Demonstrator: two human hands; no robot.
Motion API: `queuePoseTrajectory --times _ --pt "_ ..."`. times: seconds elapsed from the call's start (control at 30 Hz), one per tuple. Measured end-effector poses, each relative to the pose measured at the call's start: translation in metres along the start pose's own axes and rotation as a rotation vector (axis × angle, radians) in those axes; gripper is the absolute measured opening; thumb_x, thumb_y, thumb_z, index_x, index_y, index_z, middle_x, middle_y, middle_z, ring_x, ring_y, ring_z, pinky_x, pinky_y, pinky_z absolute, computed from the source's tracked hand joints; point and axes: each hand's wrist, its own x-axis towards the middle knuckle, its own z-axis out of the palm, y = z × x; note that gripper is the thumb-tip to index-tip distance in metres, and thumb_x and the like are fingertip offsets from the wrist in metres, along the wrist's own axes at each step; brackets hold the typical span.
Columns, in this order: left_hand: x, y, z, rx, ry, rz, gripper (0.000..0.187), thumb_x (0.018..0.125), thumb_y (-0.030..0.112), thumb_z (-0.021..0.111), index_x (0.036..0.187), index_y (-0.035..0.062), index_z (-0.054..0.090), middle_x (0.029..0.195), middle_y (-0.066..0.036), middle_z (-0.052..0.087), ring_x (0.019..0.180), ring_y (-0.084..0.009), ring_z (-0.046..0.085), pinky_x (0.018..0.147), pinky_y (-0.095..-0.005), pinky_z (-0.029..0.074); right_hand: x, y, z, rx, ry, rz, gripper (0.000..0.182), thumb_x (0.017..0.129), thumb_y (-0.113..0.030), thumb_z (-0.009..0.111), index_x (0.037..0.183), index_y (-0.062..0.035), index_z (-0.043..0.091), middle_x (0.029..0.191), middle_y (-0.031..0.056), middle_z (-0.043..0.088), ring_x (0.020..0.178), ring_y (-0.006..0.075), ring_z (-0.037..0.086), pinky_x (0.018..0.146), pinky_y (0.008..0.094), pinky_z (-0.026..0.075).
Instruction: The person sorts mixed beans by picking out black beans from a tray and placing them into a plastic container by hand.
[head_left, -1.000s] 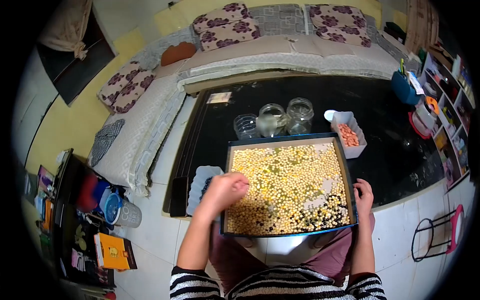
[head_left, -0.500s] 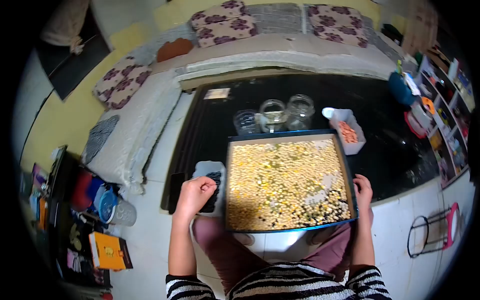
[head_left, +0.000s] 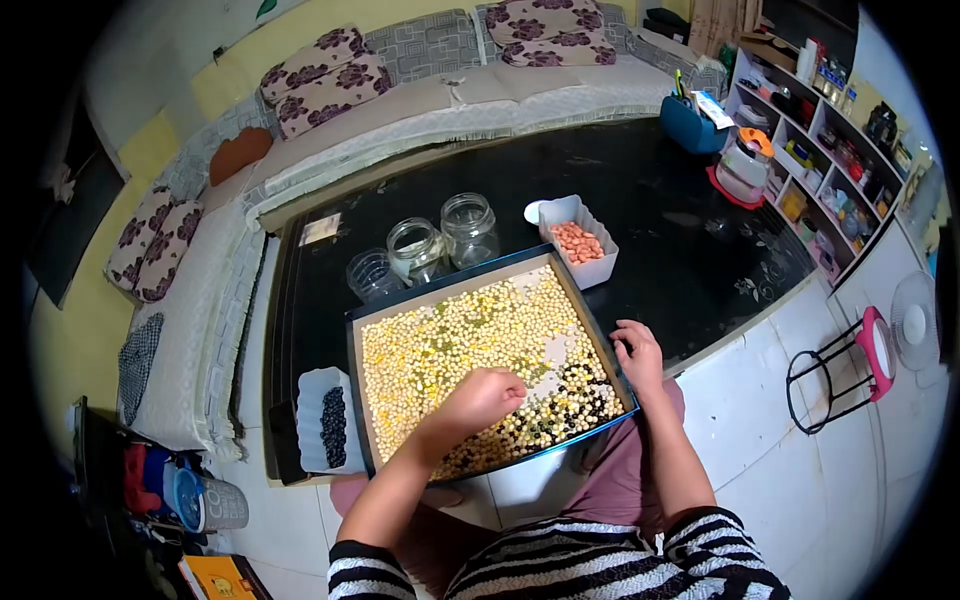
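Observation:
A shallow box lid (head_left: 361,375) with blue-edged rims holds a layer of yellow soybeans (head_left: 420,350), corn kernels and green beans. Black beans (head_left: 590,392) are gathered toward its near right corner. Above the beans hovers my left hand (head_left: 483,402), its fingers pinched together; whatever may be between the tips is hidden. At the lid's right rim rests my right hand (head_left: 640,355), fingers loosely bent and apart, holding nothing visible. Left of the lid stands a pale plastic container (head_left: 312,425) with black beans in it.
Three clear jars (head_left: 470,232) stand behind the lid on the dark glossy table (head_left: 640,190). Beside them is a plastic container (head_left: 600,270) of reddish peanuts. A shelf unit (head_left: 815,150) and pink stool (head_left: 878,350) are at right; a sofa (head_left: 420,105) runs along the back.
My left hand has moved from over the black bean container to above the beans in the lid. The view has turned right; my right hand stays by the right rim.

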Motion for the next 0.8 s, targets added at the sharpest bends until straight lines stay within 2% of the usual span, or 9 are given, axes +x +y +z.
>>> queuePoseTrajectory --times 0.1,0.27,0.47,0.7,0.8 --pt "0.029 -0.005 0.023 0.05 -0.041 0.116 0.01 0.073 0.009 0.06 0.081 0.0027 0.064 0.077 -0.013 0.063 0.071 -0.0269 0.061 0.066 -0.0335 0.049 0.0 0.0 0.0 0.017 0.001 0.004 0.011 0.072 -0.002 0.057 0.082 -0.0032 0.063 0.101 0.0105 0.061 0.093 0.0278 0.057 0.081 0.0343 0.047" --pt "0.054 -0.011 0.049 0.106 -0.089 0.174 0.013 0.073 0.008 0.06 0.083 0.0035 0.065 0.079 -0.014 0.063 0.073 -0.0293 0.061 0.069 -0.035 0.049 -0.001 -0.001 -0.001 0.023 0.002 0.021 0.011 0.071 -0.002 0.057 0.081 -0.0035 0.063 0.101 0.0101 0.061 0.093 0.0279 0.057 0.081 0.0348 0.046" --pt "0.058 -0.011 0.052 0.163 -0.158 0.125 0.014 0.071 0.006 0.058 0.083 0.0036 0.065 0.077 -0.015 0.063 0.072 -0.0291 0.062 0.068 -0.0363 0.049 -0.001 0.001 0.0 0.032 -0.003 0.021 0.011 0.071 -0.003 0.058 0.081 -0.0038 0.063 0.101 0.0096 0.06 0.094 0.0277 0.057 0.082 0.0348 0.046" --pt "0.049 -0.01 0.045 0.124 -0.239 0.089 0.009 0.069 0.008 0.058 0.074 0.0022 0.062 0.066 -0.014 0.06 0.06 -0.0267 0.059 0.059 -0.0335 0.048 0.0 0.0 -0.001 0.035 -0.011 0.035 0.011 0.072 -0.003 0.058 0.081 -0.0042 0.063 0.102 0.0094 0.06 0.094 0.0275 0.056 0.082 0.0351 0.046" --pt "0.047 -0.004 0.04 0.061 -0.149 0.04 0.01 0.068 0.008 0.057 0.074 0.0019 0.062 0.065 -0.012 0.06 0.059 -0.0257 0.059 0.059 -0.0329 0.048 0.0 0.0 0.0 0.038 -0.008 0.033 0.01 0.072 -0.003 0.057 0.081 -0.0041 0.063 0.101 0.0094 0.06 0.094 0.0276 0.056 0.082 0.0352 0.046"
